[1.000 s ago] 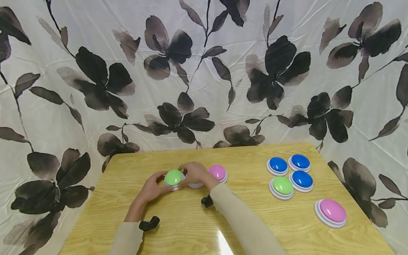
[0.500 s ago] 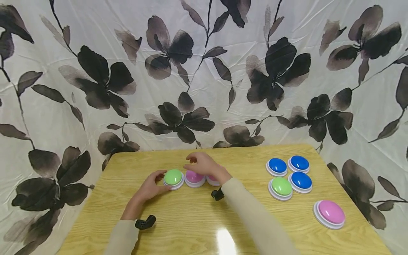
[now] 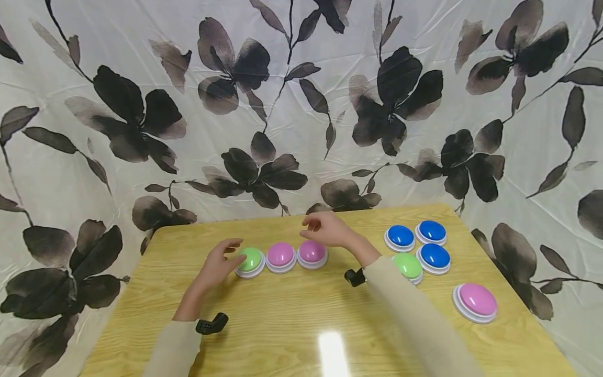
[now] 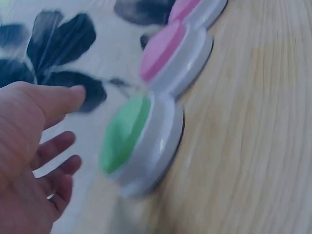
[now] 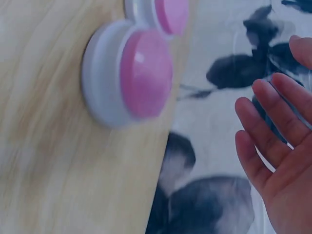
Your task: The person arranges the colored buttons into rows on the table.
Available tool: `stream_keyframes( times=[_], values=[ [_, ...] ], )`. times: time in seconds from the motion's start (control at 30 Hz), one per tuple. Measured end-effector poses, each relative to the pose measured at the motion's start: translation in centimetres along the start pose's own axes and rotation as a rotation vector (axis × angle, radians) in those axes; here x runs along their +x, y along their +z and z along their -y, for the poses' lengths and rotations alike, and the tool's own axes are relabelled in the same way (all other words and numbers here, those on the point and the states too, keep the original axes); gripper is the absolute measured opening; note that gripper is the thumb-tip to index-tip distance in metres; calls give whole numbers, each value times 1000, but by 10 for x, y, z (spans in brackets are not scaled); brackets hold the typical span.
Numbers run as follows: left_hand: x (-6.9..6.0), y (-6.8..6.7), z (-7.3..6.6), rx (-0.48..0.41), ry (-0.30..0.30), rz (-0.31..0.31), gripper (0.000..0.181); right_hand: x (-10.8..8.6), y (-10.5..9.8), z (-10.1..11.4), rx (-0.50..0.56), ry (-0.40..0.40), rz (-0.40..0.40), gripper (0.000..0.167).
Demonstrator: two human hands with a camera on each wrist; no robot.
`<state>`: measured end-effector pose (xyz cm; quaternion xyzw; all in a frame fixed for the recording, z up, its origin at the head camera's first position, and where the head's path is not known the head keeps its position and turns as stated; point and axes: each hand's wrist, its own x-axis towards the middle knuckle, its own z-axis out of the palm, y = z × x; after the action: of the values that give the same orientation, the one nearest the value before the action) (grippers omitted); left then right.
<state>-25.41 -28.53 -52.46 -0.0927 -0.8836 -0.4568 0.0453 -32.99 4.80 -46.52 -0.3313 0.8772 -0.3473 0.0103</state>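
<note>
Green button looks light, stiff, slick; best gripped by its white base; left hand and right hand empty, fingers apart.

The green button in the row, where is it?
In the head view, the green button is at the row's left end, beside a pink button and nearest the left hand.

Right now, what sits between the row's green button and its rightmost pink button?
Another pink button sits between the green button and the rightmost pink button; the head view shows this.
</note>
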Motion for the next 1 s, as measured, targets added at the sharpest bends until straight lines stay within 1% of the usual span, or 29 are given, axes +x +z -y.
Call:
stream_keyframes(
  times=[0.17,0.3,0.43,0.57,0.67,0.8,0.93,1.0],
  values=[
    [14,27,-25,-11,77,-34,43,-24,-17,-20,-11,21,-17,27],
    [27,54,-45,-31,124,-19,38,-44,-29,-32,-39,35,-35,28],
    [35,86,-68,-65,162,39,35,-65,-40,-45,-42,84,-50,29],
    [39,118,-85,-90,209,101,33,-86,-49,-58,-45,149,-65,29],
    [38,139,-93,-113,233,164,32,-103,-54,-67,-39,193,-73,31],
    [35,163,-100,-143,243,252,33,-125,-59,-79,-34,231,-95,34],
    [35,185,-107,-166,242,302,34,-145,-63,-92,-39,265,-139,35],
    [36,196,-111,-183,235,322,34,-156,-64,-98,-41,272,-147,36]
  ],
)
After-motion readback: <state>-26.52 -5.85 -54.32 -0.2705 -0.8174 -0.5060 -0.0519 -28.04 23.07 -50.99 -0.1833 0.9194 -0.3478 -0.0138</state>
